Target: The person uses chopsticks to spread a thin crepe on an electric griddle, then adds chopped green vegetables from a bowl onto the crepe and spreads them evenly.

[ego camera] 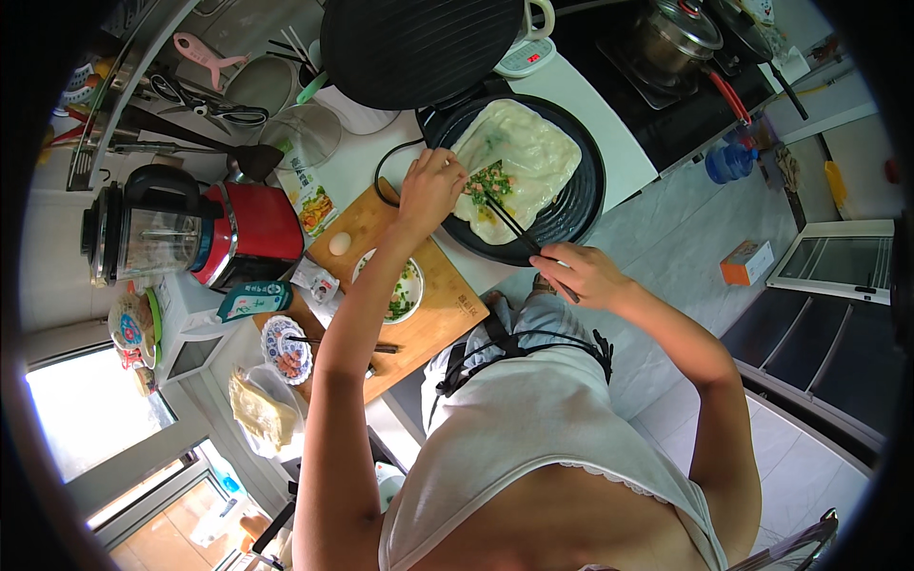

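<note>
A pale, thin flatbread [546, 146] lies on the dark ridged plate of an open electric griddle [589, 207]. My left hand [432, 184] has its curled fingers at the flatbread's left edge, seemingly pinching it; the fingertips are partly hidden. Beside those fingers is a patch of chopped green-and-pink filling [493, 182], with some yellow egg-like liquid below it. Dark chopsticks [514, 227] are held in my right hand [582, 275], their tips in the filling. Under my left forearm, a white bowl [408, 294] of similar chopped filling is partly covered.
The griddle's raised lid [421, 50] stands behind its plate. A wooden cutting board [446, 303] bears an egg [340, 243] and a patterned dish [287, 350] of pink pieces. Left are a red blender [250, 232] and stacked dough sheets [264, 410]. A lidded pot [675, 39] stands on the black cooktop.
</note>
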